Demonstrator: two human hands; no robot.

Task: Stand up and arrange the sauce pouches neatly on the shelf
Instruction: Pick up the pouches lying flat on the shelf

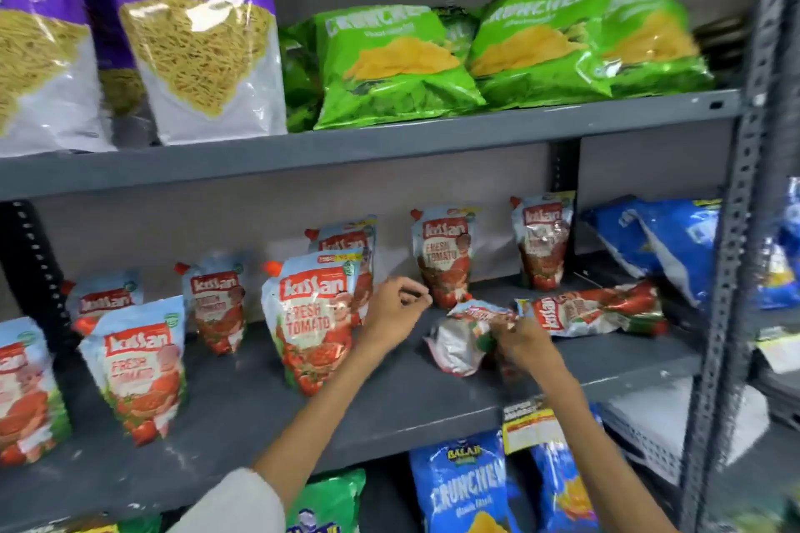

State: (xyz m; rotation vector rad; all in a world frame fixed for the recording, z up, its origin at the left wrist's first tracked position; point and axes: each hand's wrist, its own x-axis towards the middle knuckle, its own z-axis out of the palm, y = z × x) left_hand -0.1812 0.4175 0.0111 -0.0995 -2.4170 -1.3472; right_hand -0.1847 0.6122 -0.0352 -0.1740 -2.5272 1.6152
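Right hand on tilted pouch

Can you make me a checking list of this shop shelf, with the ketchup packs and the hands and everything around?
Surface: grey metal middle shelf, dusty and scuffed.
Job's things: standing ketchup pouches spread unevenly along the shelf; one fallen pouch lies flat on its side at the right; a tipped pouch is in hand.
Clutter: blue snack bags slumped at the shelf's right end.
Grippers: left hand holds nothing, fingers curled; right hand grips the tipped pouch.
Cables: nothing seen.
Surroundings: green Crunchex bags and purple sev bags on the shelf above; blue Crunchex bag below.
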